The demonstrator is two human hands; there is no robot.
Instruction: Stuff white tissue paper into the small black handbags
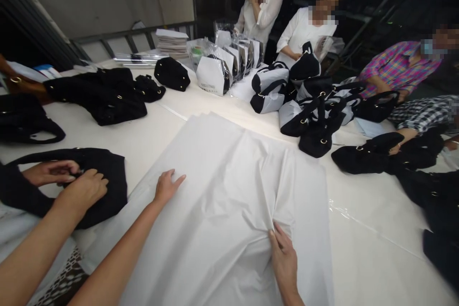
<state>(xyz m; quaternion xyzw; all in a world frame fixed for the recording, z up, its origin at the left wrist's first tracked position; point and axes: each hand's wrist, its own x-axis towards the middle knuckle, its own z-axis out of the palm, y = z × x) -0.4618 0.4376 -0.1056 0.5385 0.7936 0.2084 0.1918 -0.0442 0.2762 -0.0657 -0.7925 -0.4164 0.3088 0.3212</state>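
Observation:
A thin pale grey sheet (229, 191), which may be paper or plastic, spreads over the table in front of me, on top of what look like other sheets. My left hand (169, 186) rests at its left side, thumb and fingers apart. With my right hand (285, 253) I pinch the sheet between thumb and fingers near its lower right. Creases run from that grip up through the sheet. Close on my left, a co-worker's hands (81, 186) work at a black bag (103, 167); what their fingers hold is hidden.
Black bags (111, 98) lie at the left of the white table (366, 258). Black-and-grey bags (311, 100) crowd the right, near several people. Bags in clear plastic (215, 74) stand at the back beside a paper stack (172, 43).

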